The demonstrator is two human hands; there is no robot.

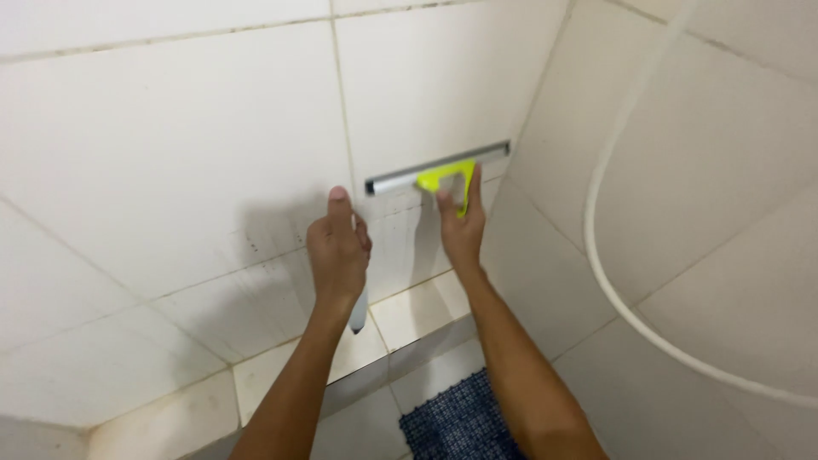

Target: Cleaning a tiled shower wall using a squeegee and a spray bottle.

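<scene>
Up against the far tile wall [170, 136], the right hand [463, 228] grips the light, stiff squeegee [439, 175] by its yellow handle, its best hold, while the left hand [338, 249] clasps a white bottle [359, 312].

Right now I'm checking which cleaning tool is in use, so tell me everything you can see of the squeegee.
The squeegee has a long silver, metal-looking blade bar and a bright yellow-green, plastic-looking triangular handle with an open middle. It lies pressed against the white wall tiles, the bar tilted, its right end higher, near the corner. The right hand grips the handle from below. The left hand does not touch it.
</scene>
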